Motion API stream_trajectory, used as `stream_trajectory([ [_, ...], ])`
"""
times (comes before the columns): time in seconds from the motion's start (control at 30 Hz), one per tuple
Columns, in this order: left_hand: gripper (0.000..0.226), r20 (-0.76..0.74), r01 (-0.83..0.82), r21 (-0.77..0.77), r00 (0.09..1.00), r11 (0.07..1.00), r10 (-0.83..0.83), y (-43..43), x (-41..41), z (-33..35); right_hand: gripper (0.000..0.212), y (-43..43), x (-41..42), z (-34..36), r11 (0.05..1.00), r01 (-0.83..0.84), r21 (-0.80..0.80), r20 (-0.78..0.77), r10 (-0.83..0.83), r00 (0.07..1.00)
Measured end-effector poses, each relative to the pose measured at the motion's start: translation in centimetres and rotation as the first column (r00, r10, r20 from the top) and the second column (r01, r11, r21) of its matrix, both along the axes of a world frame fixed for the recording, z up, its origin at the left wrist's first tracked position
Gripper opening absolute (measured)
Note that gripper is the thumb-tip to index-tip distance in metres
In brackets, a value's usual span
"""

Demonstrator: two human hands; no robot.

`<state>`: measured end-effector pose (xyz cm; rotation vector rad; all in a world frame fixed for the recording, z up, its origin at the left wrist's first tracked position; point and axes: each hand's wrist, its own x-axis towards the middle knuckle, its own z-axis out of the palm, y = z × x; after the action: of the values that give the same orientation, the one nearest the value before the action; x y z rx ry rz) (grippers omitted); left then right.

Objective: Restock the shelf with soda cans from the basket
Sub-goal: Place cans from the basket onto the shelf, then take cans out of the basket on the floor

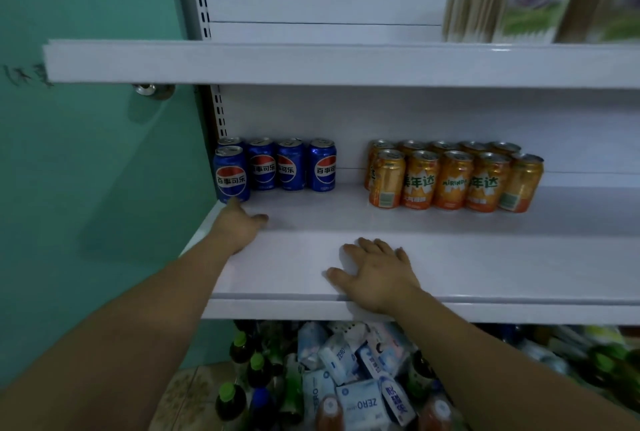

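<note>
Several blue Pepsi cans (273,166) stand in a row at the left end of the white middle shelf (467,254). Several orange Mirinda cans (453,178) stand in two rows further right. My left hand (239,223) reaches onto the shelf, its fingertips touching the base of the front left blue can (231,176), holding nothing. My right hand (375,273) lies flat and spread on the shelf's front part, empty. No basket is in view.
An upper shelf (311,62) overhangs the cans, with blurred packets (533,1) at its right. Below the middle shelf lie bottles with green caps (242,371) and white and blue packs (360,382). A green wall (86,171) stands at the left.
</note>
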<state>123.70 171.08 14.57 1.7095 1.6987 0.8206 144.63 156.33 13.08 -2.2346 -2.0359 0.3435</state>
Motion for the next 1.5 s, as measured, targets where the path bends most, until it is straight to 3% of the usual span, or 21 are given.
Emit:
stream_trajectory([
  [0.1,0.077,-0.162,0.185,-0.114,0.966,0.976,-0.202,-4.0,1.4,0.4,0.075,-2.7,1.8,0.5,1.0,0.007,0.019,-0.007,-0.007,1.0],
  [0.2,0.073,-0.295,0.359,-0.181,0.868,0.916,-0.398,-7.7,4.7,1.0,0.072,-6.8,5.6,1.0,0.994,0.11,0.011,0.049,-0.11,0.993],
  [0.3,0.073,-0.364,0.522,-0.205,0.744,0.828,-0.56,-11.9,9.8,1.4,0.064,-12.2,10.6,1.5,0.966,0.257,-0.011,0.083,-0.255,0.963],
  [0.47,0.069,-0.415,0.769,-0.202,0.493,0.606,-0.764,-20.0,20.1,1.1,0.077,-23.3,18.5,2.2,0.832,0.551,-0.059,0.082,-0.546,0.834],
  [0.6,0.06,-0.448,0.908,-0.156,0.285,0.388,-0.847,-28.2,27.5,0.0,0.081,-31.6,22.4,1.8,0.684,0.726,-0.07,0.02,-0.726,0.687],
  [0.77,0.072,-0.423,0.95,-0.28,0.011,0.142,-0.906,-36.7,34.1,-3.8,0.074,-39.6,24.9,-0.3,0.547,0.833,-0.084,-0.016,-0.837,0.548],
  [0.97,0.07,-0.486,0.913,-0.408,-0.239,-0.023,-0.841,-41.7,39.3,-10.1,0.073,-45.1,28.5,-4.4,0.428,0.887,-0.172,-0.025,-0.902,0.43],
  [1.23,0.07,-0.538,0.863,-0.503,-0.348,-0.039,-0.767,-42.1,47.5,-20.0,0.073,-47.3,37.1,-13.9,0.36,0.885,-0.296,-0.118,-0.933,0.34],
  [1.5,0.08,-0.482,0.842,-0.536,-0.249,0.058,-0.84,-38.7,57.3,-32.2,0.074,-46.2,47.9,-27.3,0.31,0.855,-0.415,-0.153,-0.951,0.27],
])
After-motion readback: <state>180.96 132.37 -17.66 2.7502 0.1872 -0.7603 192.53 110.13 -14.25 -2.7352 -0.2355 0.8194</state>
